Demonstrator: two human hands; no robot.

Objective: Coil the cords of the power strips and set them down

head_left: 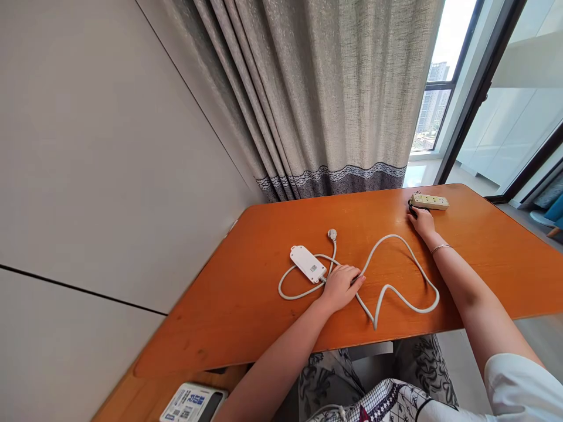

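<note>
A white power strip [308, 264] lies face down on the table, a printed label on its back. Its long white cord [433, 293] spreads in loose loops to the right, and a white plug [332, 234] lies just beyond the strip. My left hand [341, 287] is closed over the cord beside the strip; a small dark spot shows between thumb and fingers. At the far right, my right hand [422, 221] has its fingers closed on a black cord [412, 207], partly hidden by the hand. Touching that area is a cream power strip [430, 201] with its sockets facing up.
The orange-brown wooden table [229, 305] has its left edge along a pale wall panel [109, 146]. A grey curtain [343, 105] hangs behind it, with a window and glass door at right. A white box [191, 403] sits low at the left front.
</note>
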